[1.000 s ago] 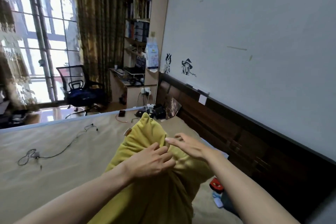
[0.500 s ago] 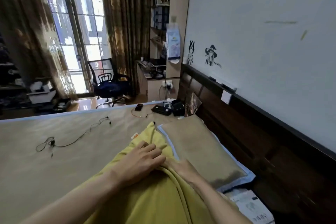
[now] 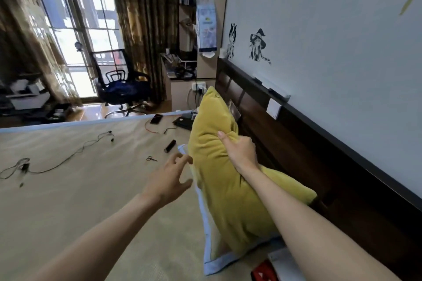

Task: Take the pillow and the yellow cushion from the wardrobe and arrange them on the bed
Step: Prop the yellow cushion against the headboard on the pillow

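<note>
The yellow cushion stands tilted against the dark wooden headboard, resting on the pillow, of which only the light blue border shows along the cushion's left and lower edge. My right hand grips a fold of the cushion near its upper middle. Just left of the cushion, my left hand hovers above the bed with fingers spread, holding nothing.
On the beige bed cover lie a black cable, small scissors, a dark cylinder, a phone and a black device. A red item lies at the near right. An office chair stands beyond the bed.
The cushion went from lying flat under both hands to standing against the headboard over the pillow. My left hand has let go and pulled left; my right hand still grips the cushion.
</note>
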The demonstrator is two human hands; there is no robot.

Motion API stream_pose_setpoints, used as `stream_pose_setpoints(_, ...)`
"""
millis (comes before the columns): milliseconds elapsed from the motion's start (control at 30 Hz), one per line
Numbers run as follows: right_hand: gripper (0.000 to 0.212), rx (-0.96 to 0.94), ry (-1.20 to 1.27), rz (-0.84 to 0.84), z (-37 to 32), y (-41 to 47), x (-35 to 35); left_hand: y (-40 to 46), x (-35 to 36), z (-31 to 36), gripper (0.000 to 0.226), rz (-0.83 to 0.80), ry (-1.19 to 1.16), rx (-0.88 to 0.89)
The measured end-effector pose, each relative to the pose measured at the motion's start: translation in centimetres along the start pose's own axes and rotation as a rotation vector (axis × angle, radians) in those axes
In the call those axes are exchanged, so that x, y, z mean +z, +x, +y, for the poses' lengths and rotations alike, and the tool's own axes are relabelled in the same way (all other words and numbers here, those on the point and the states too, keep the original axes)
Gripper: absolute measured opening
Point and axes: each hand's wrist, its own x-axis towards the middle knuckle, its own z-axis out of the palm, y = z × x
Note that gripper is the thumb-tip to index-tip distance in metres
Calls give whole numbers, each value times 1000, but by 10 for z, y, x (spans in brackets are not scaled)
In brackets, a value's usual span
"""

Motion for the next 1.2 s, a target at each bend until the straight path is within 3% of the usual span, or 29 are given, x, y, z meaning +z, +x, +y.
stream_pose_setpoints(133, 57, 97, 77, 80, 17, 70, -26, 49, 64, 19, 115, -268, -425, -109)
stream_pose_setpoints(233, 57, 132, 195, 122, 34, 116, -40, 85, 111, 38, 137, -237, -646, -118)
stream_pose_setpoints(333, 60, 147, 254, 113, 55, 154, -45, 112, 154, 40, 131, -129, -760, -102)
stream_pose_setpoints(500, 59, 84, 239, 157, 87, 211, -36, 157, 211, 44, 110, -87, -845, -46)
stream_pose_setpoints(600, 52, 79, 167, 201, 113, 239, -26, 182, 241, 45, 102, -129, -842, -43)
stream_pose_setpoints(767, 63, 100, -34, 284, 166, 271, -11, 214, 285, 55, 98, -231, -856, -61)
stream_pose_setpoints(933, 60, 22, -260, 193, 187, 291, -5, 212, 330, 56, 107, -341, -865, -179)
stream_pose_setpoints(1033, 47, -39, -271, 317, 183, 304, -25, 199, 344, 52, 111, -391, -818, -172)
stream_pose_setpoints(1200, 42, -131, -293, 465, 166, 328, -56, 227, 327, 74, 107, -366, -967, -120)
